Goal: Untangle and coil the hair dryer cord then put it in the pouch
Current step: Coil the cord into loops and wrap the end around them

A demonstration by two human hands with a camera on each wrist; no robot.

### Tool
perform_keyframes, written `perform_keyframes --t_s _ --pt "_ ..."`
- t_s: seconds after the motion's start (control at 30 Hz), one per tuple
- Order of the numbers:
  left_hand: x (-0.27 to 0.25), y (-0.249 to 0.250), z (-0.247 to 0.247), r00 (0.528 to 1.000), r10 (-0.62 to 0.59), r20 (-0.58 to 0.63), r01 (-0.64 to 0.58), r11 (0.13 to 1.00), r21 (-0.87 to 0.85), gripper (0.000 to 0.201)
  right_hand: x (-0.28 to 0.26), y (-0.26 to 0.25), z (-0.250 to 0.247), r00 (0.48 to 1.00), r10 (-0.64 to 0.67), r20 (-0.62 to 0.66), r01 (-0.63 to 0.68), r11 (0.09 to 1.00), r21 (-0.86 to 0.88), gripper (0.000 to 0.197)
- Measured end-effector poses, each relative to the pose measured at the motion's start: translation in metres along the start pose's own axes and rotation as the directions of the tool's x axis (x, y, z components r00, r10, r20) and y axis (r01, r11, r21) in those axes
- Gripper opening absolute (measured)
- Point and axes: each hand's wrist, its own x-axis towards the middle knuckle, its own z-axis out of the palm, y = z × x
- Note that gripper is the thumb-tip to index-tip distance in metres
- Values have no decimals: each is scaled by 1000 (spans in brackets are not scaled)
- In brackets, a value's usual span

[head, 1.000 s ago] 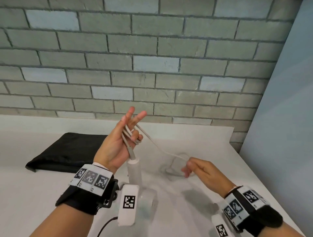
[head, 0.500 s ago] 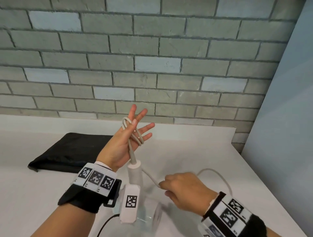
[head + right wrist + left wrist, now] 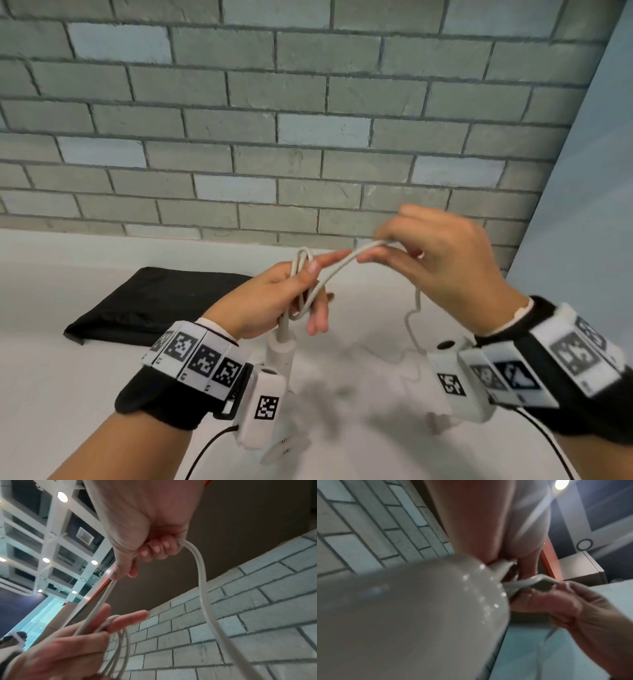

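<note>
My left hand [image 3: 274, 298] is raised over the table with several loops of the white cord [image 3: 337, 265] wound round its fingers. The white hair dryer [image 3: 281, 353] hangs or stands just under it, handle end up, and fills the left wrist view as a blurred hair dryer [image 3: 419, 615]. My right hand [image 3: 435, 263] is level with the left fingertips and pinches the cord, which is clearest in the right wrist view as the cord [image 3: 200, 574] between my right hand [image 3: 145, 540] and my left hand [image 3: 82, 646]. The slack drops to the table. The black pouch [image 3: 154, 301] lies flat at the back left.
The white table [image 3: 85, 394] runs to a grey brick wall [image 3: 308, 137] behind and a pale blue panel [image 3: 589, 205] on the right. The cord's loose tail [image 3: 411, 322] and its plug end lie on the table below my right wrist.
My right hand rose from near the table to the left fingertips, bringing the cord over them. My left hand's fingers, splayed upward before, have tipped forward and closed on the loops.
</note>
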Motion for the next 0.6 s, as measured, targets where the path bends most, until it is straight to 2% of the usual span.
perform_keyframes --t_s 0.1,0.3,0.43,0.5,0.6 --pt "1 -1 6 995 47 92 -35 992 -122 64 14 11 10 998 58 31 -60 994 89 37" --pt "4 1 9 988 12 152 28 966 -255 40 17 25 54 980 152 131 -188 926 329 41" --pt "4 -2 10 989 52 137 -7 950 -314 29 7 27 87 961 182 207 -258 858 444 44" --pt "5 -4 12 996 28 84 3 937 -351 21 -1 24 103 949 188 253 -297 799 523 41" --pt "7 -7 14 999 -28 19 34 906 -423 23 -14 18 120 894 228 386 -438 628 643 25"
